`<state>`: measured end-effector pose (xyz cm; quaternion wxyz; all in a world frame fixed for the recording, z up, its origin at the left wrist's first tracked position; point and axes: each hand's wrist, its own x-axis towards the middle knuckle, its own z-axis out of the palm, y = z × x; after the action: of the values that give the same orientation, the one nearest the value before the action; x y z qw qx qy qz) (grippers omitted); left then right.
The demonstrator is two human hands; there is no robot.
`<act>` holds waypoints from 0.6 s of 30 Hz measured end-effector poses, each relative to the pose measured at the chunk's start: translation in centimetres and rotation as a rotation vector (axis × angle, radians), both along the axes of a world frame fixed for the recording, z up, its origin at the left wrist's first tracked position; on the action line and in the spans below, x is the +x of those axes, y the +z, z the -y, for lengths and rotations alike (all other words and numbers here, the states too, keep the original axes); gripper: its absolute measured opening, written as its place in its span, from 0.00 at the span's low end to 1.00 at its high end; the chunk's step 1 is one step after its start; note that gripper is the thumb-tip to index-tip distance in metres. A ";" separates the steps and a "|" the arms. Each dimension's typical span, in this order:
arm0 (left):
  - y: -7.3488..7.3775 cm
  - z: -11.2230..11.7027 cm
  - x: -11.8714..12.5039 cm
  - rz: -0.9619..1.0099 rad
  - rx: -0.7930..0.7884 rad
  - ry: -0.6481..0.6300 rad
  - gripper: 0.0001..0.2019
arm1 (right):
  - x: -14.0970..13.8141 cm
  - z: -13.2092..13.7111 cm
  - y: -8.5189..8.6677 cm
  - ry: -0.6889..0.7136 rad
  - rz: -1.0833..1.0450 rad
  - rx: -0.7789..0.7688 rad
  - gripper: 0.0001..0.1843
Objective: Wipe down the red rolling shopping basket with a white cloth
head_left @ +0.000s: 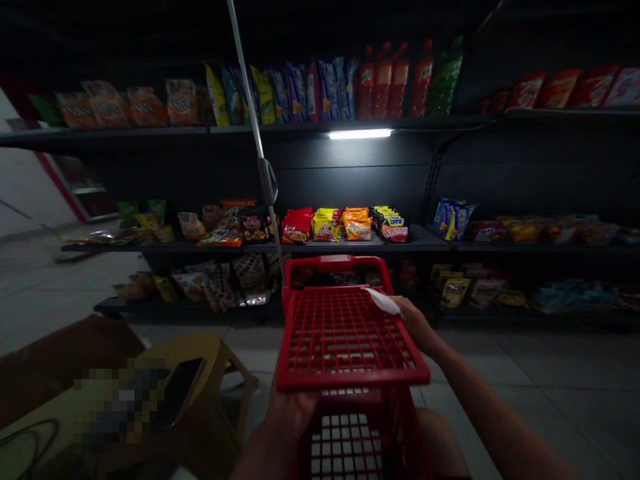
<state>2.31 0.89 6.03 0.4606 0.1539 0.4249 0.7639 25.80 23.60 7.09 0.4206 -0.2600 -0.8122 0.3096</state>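
A red plastic shopping cart (350, 380) with a grid-like upper tray (345, 327) stands right in front of me. My right hand (414, 321) is closed on a white cloth (383, 301), which lies against the tray's right rim near its far corner. Whether it is fabric or paper I cannot make out. Below the tray's near left corner, my left hand (295, 407) grips the cart's left side. It is dim and blurred there, and the fingers are mostly hidden by the cart.
A dark shelf (320, 250) ahead bears snack packets (327, 225); bottles (385, 80) stand above. A light tube (360, 134) glows under the upper shelf. A metal pole (247, 80) rises beside the cart. At left, a yellow stool (220, 360) holds a phone (183, 393).
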 end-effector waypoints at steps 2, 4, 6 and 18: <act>-0.8 3.0 0.7 0.203 -0.097 -0.117 0.21 | 1.6 0.3 0.3 0.074 0.125 -0.019 0.14; -1.3 5.1 1.3 0.404 -0.146 -0.121 0.23 | 2.2 0.7 1.4 0.031 0.168 -0.070 0.16; -1.6 6.0 2.0 0.487 -0.121 -0.069 0.19 | 1.3 2.2 2.7 -0.112 0.111 -0.080 0.19; -1.6 5.1 2.6 0.508 -0.084 0.009 0.16 | -8.5 11.0 1.4 0.355 0.700 0.640 0.21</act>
<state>4.89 -4.23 4.48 0.5551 -0.0641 0.3278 0.7618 17.32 12.62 8.47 0.1224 -0.0640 -0.9904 0.0061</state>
